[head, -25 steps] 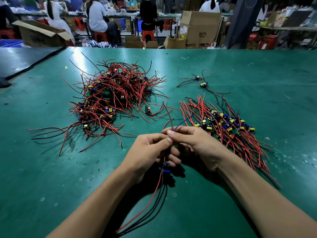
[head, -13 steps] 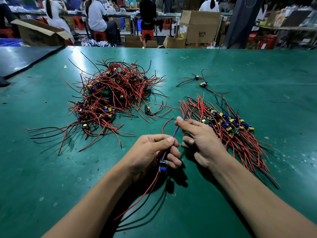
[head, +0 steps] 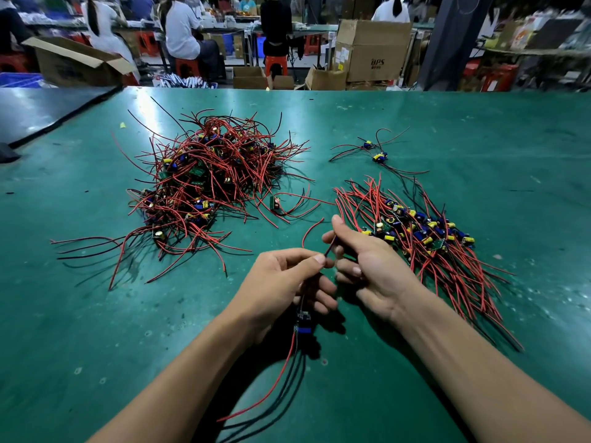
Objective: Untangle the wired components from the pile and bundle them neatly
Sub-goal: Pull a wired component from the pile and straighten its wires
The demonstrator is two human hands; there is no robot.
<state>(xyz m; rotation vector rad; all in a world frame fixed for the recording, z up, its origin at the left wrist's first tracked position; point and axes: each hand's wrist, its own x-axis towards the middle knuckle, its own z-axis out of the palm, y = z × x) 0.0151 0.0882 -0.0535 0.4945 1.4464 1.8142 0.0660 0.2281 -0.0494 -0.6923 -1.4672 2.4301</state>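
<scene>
A tangled pile (head: pixel 204 177) of red and black wired components lies on the green table (head: pixel 479 129) at the left. An aligned bundle (head: pixel 425 238) of the same parts lies at the right. Between them, near me, my left hand (head: pixel 281 282) pinches the upper wires of one small component (head: pixel 303 322), which hangs below it with red and black leads trailing toward me. My right hand (head: pixel 367 263) pinches the same wires just beyond the left thumb; a red wire end (head: pixel 310 230) curls out past it.
One loose component (head: pixel 276 204) lies between the two heaps, and a pair of components (head: pixel 375 153) sits farther back on the right. Cardboard boxes (head: pixel 372 49) and seated people are beyond the table's far edge. A dark table (head: pixel 38 110) adjoins at the left.
My right hand slid along the wires away from the left hand, then drew back a little. The component hanging under my left hand has dropped slightly and swung.
</scene>
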